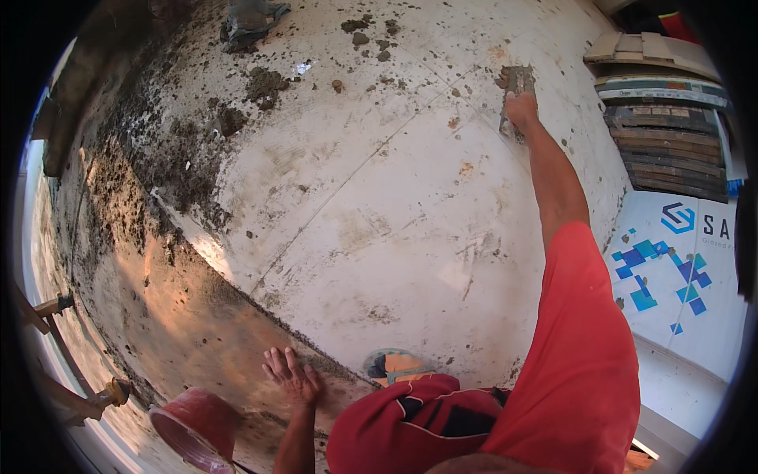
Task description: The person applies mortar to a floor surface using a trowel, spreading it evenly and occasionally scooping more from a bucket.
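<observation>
Far out toward the upper right, my right hand (521,112) grips a mud-caked rectangular trowel (516,77) on the pale floor (379,229), which is marked with straight lines and grey smears. My left hand (292,375) has its fingers spread on the dusty, tan strip (221,316) beside the floor's dark edge. A red bucket (185,423) sits just left of that hand. A sandalled foot (395,363) shows at the bottom centre.
Dark mortar lumps (264,87) lie across the upper left, with a grey crumpled item (245,25) at the top. Stacked slabs and boards (655,138) and white cartons with blue squares (671,261) line the right. Wooden pieces (63,395) stand at the left edge.
</observation>
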Motion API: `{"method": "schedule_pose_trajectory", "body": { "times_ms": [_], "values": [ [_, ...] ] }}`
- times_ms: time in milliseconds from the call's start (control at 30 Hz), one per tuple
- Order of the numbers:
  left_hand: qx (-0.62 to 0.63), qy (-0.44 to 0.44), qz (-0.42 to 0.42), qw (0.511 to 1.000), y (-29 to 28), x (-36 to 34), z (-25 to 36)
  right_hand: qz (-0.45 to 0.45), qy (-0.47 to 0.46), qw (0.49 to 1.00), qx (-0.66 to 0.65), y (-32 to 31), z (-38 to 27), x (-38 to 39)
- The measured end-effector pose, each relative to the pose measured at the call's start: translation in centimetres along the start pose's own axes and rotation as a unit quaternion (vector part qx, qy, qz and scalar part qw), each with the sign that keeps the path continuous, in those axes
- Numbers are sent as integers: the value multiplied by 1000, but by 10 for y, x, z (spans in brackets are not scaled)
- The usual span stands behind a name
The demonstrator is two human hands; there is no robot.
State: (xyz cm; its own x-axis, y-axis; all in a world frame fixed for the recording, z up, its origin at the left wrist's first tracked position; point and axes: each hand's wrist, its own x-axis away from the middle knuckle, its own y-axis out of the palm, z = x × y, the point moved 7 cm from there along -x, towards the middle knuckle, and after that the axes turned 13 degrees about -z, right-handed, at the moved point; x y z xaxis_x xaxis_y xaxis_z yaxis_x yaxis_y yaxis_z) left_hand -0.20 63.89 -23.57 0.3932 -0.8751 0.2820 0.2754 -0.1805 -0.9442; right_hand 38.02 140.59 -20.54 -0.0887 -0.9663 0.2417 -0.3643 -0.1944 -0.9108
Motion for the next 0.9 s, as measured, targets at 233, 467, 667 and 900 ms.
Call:
{"method": "schedule_pose_trajectory", "body": {
  "times_ms": [233,467,667,900],
  "values": [
    [0,-6,5,1000,-2,1,1,-118,-196,973,-28,63,-153,99],
    [22,-28,-12,999,-2,7,-4,-13,-141,987,-76,50,-114,95],
    [22,-35,3,999,-2,-1,-2,29,-5,997,-65,44,-65,-7],
    [40,-30,6,999,-2,-5,-3,-52,-139,988,-50,87,-231,-49]
  ]
}}
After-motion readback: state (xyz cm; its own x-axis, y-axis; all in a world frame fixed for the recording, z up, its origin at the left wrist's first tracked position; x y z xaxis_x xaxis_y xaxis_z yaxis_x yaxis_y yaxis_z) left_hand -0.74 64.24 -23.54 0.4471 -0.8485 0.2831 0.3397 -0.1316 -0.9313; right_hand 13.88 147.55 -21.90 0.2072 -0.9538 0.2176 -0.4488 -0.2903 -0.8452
